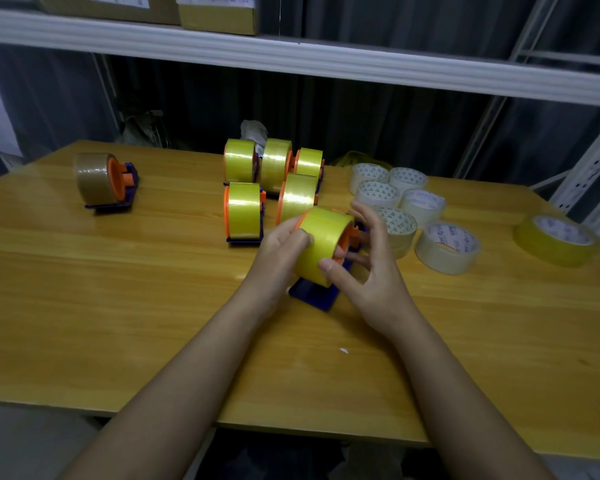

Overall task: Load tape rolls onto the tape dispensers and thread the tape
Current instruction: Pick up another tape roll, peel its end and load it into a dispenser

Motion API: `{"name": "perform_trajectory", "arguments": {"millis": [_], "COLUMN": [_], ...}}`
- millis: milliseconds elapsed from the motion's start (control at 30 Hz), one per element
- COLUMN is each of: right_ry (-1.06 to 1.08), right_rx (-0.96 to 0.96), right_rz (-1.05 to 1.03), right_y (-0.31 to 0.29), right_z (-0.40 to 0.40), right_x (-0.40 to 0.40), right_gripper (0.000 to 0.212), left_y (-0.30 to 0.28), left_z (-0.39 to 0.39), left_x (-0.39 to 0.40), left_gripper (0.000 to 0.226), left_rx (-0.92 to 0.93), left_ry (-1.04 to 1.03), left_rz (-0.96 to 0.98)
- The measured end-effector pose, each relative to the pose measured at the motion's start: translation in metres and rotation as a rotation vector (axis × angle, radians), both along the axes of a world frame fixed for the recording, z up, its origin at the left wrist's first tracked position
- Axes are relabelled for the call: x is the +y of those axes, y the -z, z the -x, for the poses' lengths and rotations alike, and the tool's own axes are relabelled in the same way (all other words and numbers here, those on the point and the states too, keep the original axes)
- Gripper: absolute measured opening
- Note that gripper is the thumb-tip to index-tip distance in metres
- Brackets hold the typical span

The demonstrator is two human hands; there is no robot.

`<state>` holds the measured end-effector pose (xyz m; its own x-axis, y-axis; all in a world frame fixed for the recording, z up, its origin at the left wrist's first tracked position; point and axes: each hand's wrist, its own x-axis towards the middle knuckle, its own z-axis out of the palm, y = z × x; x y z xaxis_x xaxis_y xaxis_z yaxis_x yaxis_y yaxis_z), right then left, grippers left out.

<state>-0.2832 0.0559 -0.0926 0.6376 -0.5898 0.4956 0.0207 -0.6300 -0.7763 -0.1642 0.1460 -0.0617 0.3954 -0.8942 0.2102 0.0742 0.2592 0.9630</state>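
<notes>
A yellow tape roll (323,242) sits on a blue and orange dispenser (314,292) at the table's middle. My left hand (281,252) grips the roll's left side, thumb on its face. My right hand (368,261) holds the roll from the right, thumb on its lower face, fingers over the orange hub. Several loaded yellow dispensers (245,211) stand just behind. A brown roll on a dispenser (99,181) lies at the far left.
Several clear loose tape rolls (447,247) lie at the right on the wooden table (118,306), and a yellowish loose roll (555,240) sits near the right edge. A white shelf (291,57) with cardboard boxes hangs above the back.
</notes>
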Motion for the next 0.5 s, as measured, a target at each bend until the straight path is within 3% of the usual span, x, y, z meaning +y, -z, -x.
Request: {"name": "perform_trajectory", "arguments": {"millis": [100, 500], "right_ry": [0.01, 0.02], "right_rx": [0.006, 0.004], "right_rz": [-0.038, 0.256], "right_y": [-0.0008, -0.0027], "right_z": [-0.001, 0.003], "right_x": [0.0006, -0.0002], "right_gripper": [0.077, 0.077], "left_y": [0.0026, -0.0012], "left_z": [-0.0007, 0.0012], "left_x": [-0.0018, 0.0006], "left_gripper": [0.029, 0.033], "left_rx": [-0.012, 0.01], "left_ry": [-0.013, 0.023], "left_rz": [0.0, 0.007]}}
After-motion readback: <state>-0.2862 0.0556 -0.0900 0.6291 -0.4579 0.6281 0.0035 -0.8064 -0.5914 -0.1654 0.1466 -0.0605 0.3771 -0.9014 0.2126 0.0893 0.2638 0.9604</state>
